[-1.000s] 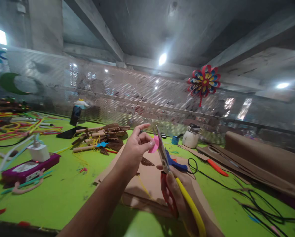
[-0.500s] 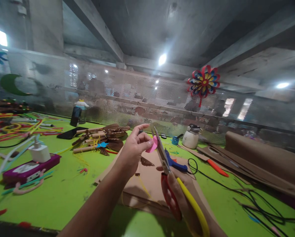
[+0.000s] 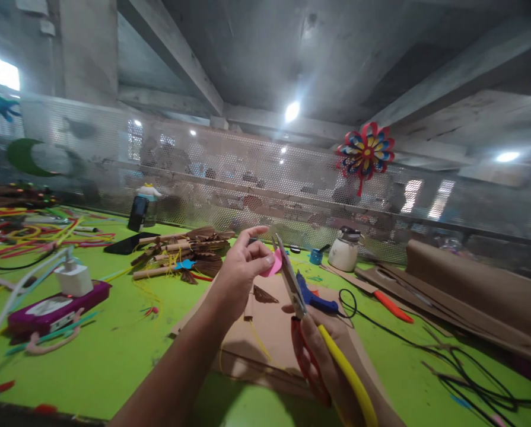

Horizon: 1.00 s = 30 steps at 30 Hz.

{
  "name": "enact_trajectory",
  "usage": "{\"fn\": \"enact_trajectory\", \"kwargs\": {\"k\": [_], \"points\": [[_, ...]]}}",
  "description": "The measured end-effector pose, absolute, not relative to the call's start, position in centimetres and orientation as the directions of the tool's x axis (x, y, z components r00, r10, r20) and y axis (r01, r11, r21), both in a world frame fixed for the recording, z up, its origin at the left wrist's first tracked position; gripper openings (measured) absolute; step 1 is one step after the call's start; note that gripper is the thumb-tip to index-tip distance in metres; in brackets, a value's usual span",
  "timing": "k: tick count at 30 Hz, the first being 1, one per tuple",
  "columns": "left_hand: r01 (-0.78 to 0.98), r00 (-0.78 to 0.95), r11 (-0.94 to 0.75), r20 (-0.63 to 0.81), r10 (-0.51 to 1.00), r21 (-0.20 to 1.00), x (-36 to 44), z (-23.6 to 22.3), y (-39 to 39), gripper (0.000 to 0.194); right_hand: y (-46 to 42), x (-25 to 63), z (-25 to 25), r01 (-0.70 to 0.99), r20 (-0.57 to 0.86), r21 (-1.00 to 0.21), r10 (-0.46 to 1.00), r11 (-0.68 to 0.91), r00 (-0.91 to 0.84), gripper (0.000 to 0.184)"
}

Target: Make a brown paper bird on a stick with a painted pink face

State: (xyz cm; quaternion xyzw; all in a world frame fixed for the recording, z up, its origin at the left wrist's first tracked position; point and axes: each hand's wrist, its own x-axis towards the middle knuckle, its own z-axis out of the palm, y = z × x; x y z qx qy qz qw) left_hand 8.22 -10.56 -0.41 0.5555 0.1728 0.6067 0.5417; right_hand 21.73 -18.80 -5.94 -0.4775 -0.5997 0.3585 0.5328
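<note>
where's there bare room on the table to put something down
The green table shows two bare patches: one between the purple power strip and the left forearm, another between the brown cardboard and the black cable. Far left is crowded with coloured strips; back right, with brown paper.

Paper piece point(image 3: 272, 267) left of scissors point(image 3: 292, 280), glue gun point(image 3: 321, 302) right

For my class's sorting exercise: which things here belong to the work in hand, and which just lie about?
In the work: pink piece (left hand); scissors (right hand).

Apparently lying about: purple power strip; white jug; orange-handled tool.
</note>
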Motion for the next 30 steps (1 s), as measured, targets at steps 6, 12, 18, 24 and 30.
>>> {"fn": "enact_trajectory", "kwargs": {"k": [6, 12, 18, 24, 30], "points": [[-0.49, 0.196, -0.349, 0.492, 0.848, 0.799, 8.13, -0.36, -10.41, 0.049, -18.84, 21.89, -5.81, 0.207, 0.277, -0.94, 0.961, 0.27, 0.003, 0.066], [-0.486, 0.193, -0.348, 0.487, 0.852, 0.802, 8.1, -0.29, -10.41, 0.05, -18.88, 21.83, -5.81, 0.196, 0.237, -0.953, 0.971, 0.231, 0.009, 0.07], [-0.484, 0.2, -0.351, 0.493, 0.847, 0.801, 8.05, -0.28, -10.41, 0.05, -19.01, 21.96, -5.73, 0.206, 0.245, -0.949, 0.969, 0.237, 0.015, 0.068], [-0.483, 0.196, -0.353, 0.492, 0.849, 0.801, 8.17, -0.39, -10.42, 0.047, -18.65, 22.2, -5.8, 0.214, 0.276, -0.942, 0.959, 0.259, 0.057, 0.062], [-0.477, 0.132, -0.364, 0.475, 0.87, 0.8, 8.17, -0.5, -10.1, 0.045, -18.1, 22.43, -6.22, 0.173, 0.282, -0.949, 0.955, 0.264, 0.094, 0.058]]}}
